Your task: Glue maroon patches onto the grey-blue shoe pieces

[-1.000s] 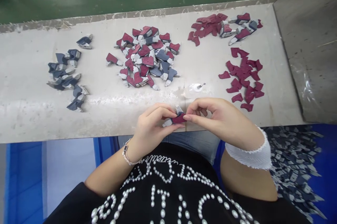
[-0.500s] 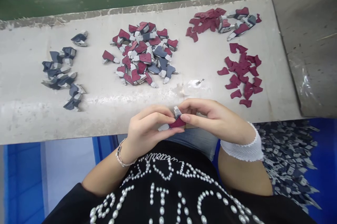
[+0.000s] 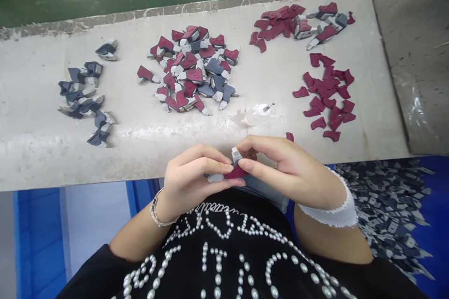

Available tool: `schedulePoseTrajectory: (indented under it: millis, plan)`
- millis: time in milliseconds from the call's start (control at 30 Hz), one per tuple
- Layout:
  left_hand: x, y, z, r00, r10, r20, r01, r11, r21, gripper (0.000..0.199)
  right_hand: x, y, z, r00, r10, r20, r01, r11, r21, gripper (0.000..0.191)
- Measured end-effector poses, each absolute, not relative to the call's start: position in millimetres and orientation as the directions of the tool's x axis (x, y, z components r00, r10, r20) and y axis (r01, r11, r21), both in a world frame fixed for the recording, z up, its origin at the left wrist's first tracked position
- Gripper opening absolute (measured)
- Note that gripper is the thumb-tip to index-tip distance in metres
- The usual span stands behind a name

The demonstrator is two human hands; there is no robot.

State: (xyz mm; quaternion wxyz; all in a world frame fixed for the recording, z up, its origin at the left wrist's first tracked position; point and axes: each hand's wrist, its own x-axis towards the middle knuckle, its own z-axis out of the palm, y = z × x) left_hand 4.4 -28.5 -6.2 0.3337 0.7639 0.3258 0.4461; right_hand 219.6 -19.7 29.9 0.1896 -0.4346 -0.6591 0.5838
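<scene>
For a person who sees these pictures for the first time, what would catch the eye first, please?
Most striking is the mixed heap of dark red and grey cut pieces in the middle of the pale workbench. At its near edge, the left hand and right hand pinch one dark red and grey piece. Dark red pieces lie to the right, grey-blue pieces to the left.

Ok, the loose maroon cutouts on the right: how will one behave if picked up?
The maroon cutouts look thin and flat, so each is probably light and fiddly to lift off the bench. Their matte faces suggest they won't be very slippery. Flat as they lie, they likely won't roll, though a push could slide several together where they overlap.
</scene>
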Motion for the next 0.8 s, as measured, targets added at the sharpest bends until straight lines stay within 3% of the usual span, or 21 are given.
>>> schedulePoseTrajectory:
  millis: [133, 333, 467, 600, 700, 800]
  plan:
    - [4.6, -28.8, -7.2, 0.385, 0.806, 0.448, 0.187, -0.544, 0.818, 0.026, 214.0, -22.5, 32.9, -0.542, 0.797, -0.267, 0.401, -0.035, -0.916, 0.020]
    - [6.2, -31.7, -7.7, 0.366, 0.796, 0.482, 0.209, -0.575, 0.791, 0.022, 204.9, -31.3, 37.1, -0.511, 0.850, -0.128, 0.489, 0.165, -0.857, 0.021]
    - [5.3, -35.1, -14.9, 0.281, 0.838, 0.468, 0.142, -0.519, 0.843, 0.027, 204.8, -35.6, 36.8, -0.524, 0.839, -0.148, 0.458, 0.131, -0.879, 0.012]
    - [4.7, -36.1, -18.2, 0.273, 0.896, 0.350, 0.128, -0.395, 0.910, 0.029, 207.9, -38.9, 35.7, -0.521, 0.846, -0.111, 0.453, 0.164, -0.876, 0.005]
    - [5.2, -35.1, -13.8, 0.342, 0.918, 0.200, 0.198, -0.278, 0.940, 0.031, 209.3, -41.3, 35.3, -0.514, 0.855, -0.072, 0.548, 0.262, -0.794, 0.011]
    - [6.2, -34.1, -7.3, 0.427, 0.890, 0.159, 0.258, -0.288, 0.922, 0.027, 209.7, -42.2, 35.7, -0.578, 0.816, -0.009, 0.572, 0.396, -0.718, 0.021]
